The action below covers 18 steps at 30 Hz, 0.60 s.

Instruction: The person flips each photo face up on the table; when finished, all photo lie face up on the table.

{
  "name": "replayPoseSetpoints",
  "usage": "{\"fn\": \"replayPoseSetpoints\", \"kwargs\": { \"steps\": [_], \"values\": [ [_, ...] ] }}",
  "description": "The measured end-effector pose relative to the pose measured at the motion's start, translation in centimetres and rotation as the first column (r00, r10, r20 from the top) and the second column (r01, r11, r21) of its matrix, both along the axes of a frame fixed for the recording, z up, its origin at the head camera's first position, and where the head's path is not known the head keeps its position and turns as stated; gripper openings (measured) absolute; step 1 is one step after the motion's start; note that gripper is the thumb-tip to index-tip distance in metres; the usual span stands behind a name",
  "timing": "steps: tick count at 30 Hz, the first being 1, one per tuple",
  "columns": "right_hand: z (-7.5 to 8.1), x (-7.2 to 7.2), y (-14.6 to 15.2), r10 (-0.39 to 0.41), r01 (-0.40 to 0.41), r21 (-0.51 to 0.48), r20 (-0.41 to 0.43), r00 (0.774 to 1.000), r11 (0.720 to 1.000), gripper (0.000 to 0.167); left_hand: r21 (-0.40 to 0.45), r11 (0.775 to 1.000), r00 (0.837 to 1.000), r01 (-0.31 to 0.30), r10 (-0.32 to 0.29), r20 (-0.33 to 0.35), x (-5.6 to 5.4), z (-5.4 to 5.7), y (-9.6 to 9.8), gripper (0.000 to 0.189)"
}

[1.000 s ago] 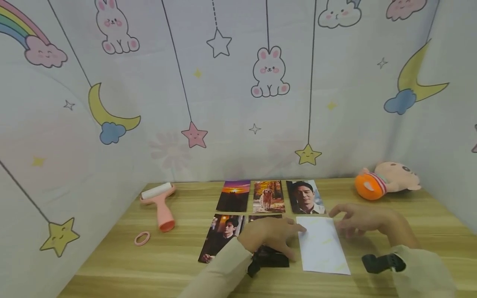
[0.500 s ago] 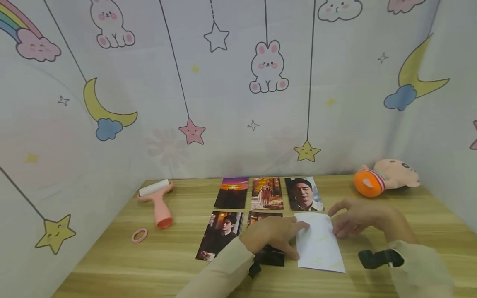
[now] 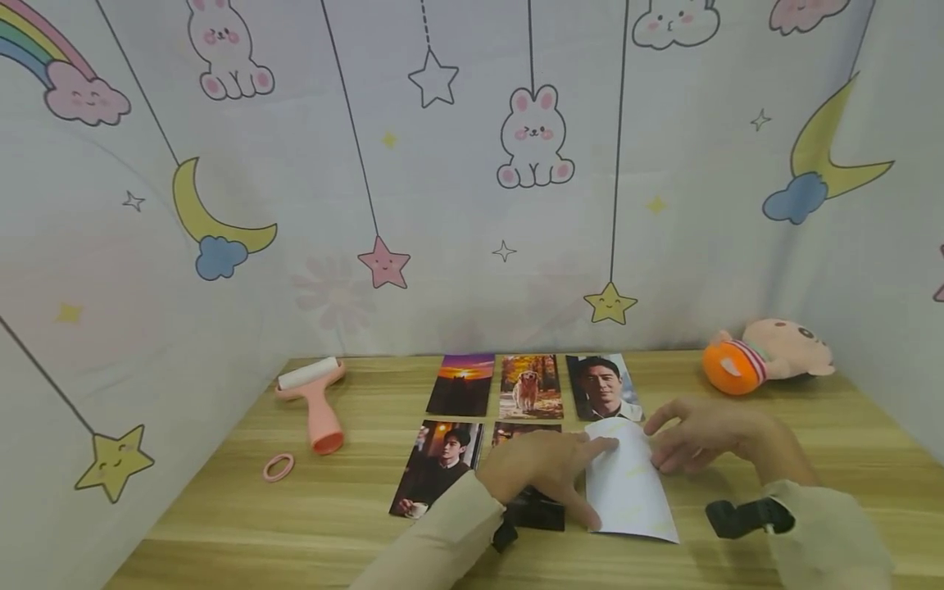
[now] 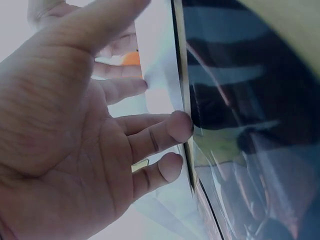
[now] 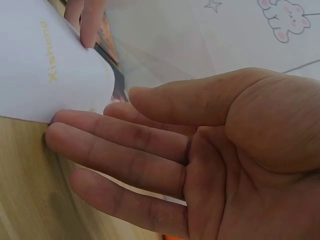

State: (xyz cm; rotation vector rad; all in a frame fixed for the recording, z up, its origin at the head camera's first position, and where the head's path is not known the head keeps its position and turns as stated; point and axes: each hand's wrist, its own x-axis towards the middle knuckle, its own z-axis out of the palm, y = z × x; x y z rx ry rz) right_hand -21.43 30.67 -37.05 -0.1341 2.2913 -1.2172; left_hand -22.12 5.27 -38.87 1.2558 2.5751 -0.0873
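A white sheet of photo paper (image 3: pixel 628 485), printed side hidden, lies in front of me and bows up slightly. Faint yellow lettering reading "Xisheng" shows on this paper (image 5: pixel 30 75) in the right wrist view. My left hand (image 3: pixel 533 465) reaches across from the left, index finger and thumb on the sheet's left part, fingers extended. Beneath that palm is a dark glossy photo (image 4: pixel 235 85), partly hidden. At the sheet's right edge is my right hand (image 3: pixel 708 434), its fingers (image 5: pixel 95 145) nearly straight and their tips against the edge.
Printed photos lie behind and left: a sunset (image 3: pixel 460 385), a dog (image 3: pixel 529 389), a portrait (image 3: pixel 606 389) and a seated person (image 3: pixel 437 471). Farther left are a pink-handled roller (image 3: pixel 320 414) and a pink ring (image 3: pixel 279 467). A plush toy (image 3: pixel 767 358) lies at the back right.
The sheet's right edge has shifted left and its surface now bows upward. My right hand has moved slightly left along with it; the left hand stays on the sheet's left part.
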Motion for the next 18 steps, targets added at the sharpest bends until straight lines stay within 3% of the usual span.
{"fn": "replayPoseSetpoints", "kwargs": {
  "steps": [10, 18],
  "values": [
    [0.0, 0.3, -0.6, 0.016, -0.017, -0.035, -0.021, 1.000, 0.999, 0.034, -0.089, 0.993, 0.997, -0.075, 0.072, -0.031, 1.1, 0.1, 0.5, 0.121],
    [-0.2, 0.1, -0.5, 0.039, -0.039, 0.018, -0.036, 0.999, 0.999, 0.032, -0.101, 0.993, 0.997, -0.067, 0.063, -0.035, 1.0, 0.0, 0.4, 0.116]
  ]
}}
